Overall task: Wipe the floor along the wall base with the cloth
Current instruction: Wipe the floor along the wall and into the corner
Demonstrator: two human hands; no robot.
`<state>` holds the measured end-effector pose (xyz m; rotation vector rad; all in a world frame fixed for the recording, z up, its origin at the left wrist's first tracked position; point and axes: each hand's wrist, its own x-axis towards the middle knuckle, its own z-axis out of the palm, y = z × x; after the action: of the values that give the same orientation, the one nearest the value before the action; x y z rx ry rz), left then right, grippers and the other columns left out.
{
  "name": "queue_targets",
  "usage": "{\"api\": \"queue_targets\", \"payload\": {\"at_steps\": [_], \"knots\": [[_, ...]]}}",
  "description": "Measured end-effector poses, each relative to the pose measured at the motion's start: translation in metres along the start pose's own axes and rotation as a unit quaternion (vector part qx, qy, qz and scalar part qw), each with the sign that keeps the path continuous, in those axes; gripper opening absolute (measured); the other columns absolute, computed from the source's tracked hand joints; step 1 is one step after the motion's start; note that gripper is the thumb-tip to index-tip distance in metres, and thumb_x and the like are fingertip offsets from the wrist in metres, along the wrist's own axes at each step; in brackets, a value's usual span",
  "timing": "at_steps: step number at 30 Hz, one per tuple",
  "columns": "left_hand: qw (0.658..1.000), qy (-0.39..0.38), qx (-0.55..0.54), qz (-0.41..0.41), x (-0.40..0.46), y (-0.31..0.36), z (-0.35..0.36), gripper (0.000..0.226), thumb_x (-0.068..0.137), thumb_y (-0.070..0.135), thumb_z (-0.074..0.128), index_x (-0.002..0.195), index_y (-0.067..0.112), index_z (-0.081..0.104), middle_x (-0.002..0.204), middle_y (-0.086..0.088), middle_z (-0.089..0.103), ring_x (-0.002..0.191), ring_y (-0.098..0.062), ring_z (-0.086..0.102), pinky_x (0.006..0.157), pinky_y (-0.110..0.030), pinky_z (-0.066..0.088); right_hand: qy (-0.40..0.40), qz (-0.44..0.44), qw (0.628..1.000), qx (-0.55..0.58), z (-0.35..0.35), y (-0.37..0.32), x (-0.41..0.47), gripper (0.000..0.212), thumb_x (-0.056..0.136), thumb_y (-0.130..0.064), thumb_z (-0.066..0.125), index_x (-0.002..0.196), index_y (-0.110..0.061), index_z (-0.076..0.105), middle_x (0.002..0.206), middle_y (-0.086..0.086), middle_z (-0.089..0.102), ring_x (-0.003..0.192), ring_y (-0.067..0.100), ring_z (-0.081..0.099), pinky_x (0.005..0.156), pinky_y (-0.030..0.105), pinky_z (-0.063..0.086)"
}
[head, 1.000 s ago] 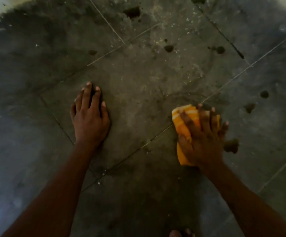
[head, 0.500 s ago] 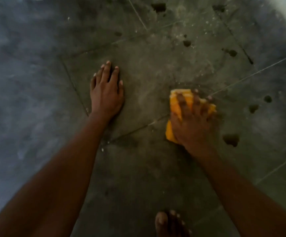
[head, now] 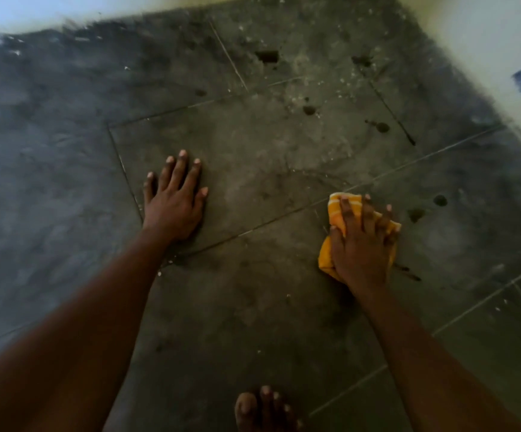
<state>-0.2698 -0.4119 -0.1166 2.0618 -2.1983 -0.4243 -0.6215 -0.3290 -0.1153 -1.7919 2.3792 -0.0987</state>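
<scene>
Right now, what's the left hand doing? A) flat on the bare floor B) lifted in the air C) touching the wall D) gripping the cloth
A: the left hand lies flat with fingers spread on the floor, apart from the cloth, which sits under the right hand.

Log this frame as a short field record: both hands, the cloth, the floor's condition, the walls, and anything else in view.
left hand: left hand flat on the floor, fingers straight, holding nothing
right hand: right hand pressing down on the cloth, fingers spread over it
cloth: crumpled yellow-orange striped cloth, on the floor under the right hand
floor: dark grey tiled floor with dark spots and pale specks
walls: pale walls meeting in a corner ahead, cloth not at their base
other: bare foot at bottom edge
</scene>
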Motion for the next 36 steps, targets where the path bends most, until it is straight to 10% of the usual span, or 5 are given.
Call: {"api": "queue_targets", "payload": {"at_steps": [6,11,25,31,36], "knots": [[0.999,-0.033,-0.016,-0.011,0.005,0.003,-0.007,0.066,0.108,0.053,0.029,0.166,0.033,0.007,0.175,0.005,-0.009,0.162,-0.020,-0.010,0.129,-0.056,-0.003,-0.037,-0.172,0.982,-0.075,0.000,0.001,-0.052,0.093,0.085,-0.077,0.040,0.162,-0.044,0.001,0.174,0.005,-0.005,0.159,0.038,-0.003,0.122,0.067,0.003],[0.999,-0.054,-0.009,-0.003,0.005,-0.008,-0.007,0.066,0.107,0.056,0.028,0.166,0.038,0.003,0.175,0.008,-0.012,0.161,-0.017,-0.011,0.129,-0.051,-0.003,-0.023,-0.071,0.995,-0.068,-0.010,0.047,-0.048,0.079,0.089,-0.067,0.034,0.160,-0.052,0.002,0.174,0.000,-0.004,0.158,0.043,0.001,0.120,0.073,0.011],[0.999,-0.033,-0.015,-0.007,0.001,-0.006,-0.002,0.063,0.109,0.054,0.024,0.166,0.037,0.003,0.175,0.007,-0.010,0.161,-0.017,-0.012,0.129,-0.052,-0.007,0.212,-0.004,0.967,0.140,-0.022,0.087,-0.054,0.059,0.088,-0.022,0.041,0.143,-0.004,0.058,0.155,0.027,0.044,0.144,0.046,0.039,0.122,0.050,0.026],[0.999,-0.040,-0.022,-0.009,0.004,-0.006,-0.001,0.063,0.109,0.053,0.028,0.166,0.037,0.004,0.175,0.007,-0.010,0.161,-0.017,-0.011,0.128,-0.052,-0.007,0.081,0.183,0.977,0.068,-0.009,0.088,-0.055,0.077,0.082,-0.046,0.027,0.151,-0.020,0.050,0.164,0.019,0.036,0.151,0.051,0.025,0.116,0.076,0.016],[0.999,-0.024,-0.022,-0.011,0.003,-0.005,-0.001,0.064,0.107,0.056,0.025,0.166,0.038,0.007,0.175,0.008,-0.007,0.162,-0.017,-0.008,0.128,-0.051,-0.004,0.023,0.078,0.995,0.054,-0.003,0.010,-0.023,0.080,0.084,-0.053,0.021,0.156,-0.026,0.041,0.170,0.012,0.024,0.153,0.049,0.020,0.120,0.071,0.013]]}}
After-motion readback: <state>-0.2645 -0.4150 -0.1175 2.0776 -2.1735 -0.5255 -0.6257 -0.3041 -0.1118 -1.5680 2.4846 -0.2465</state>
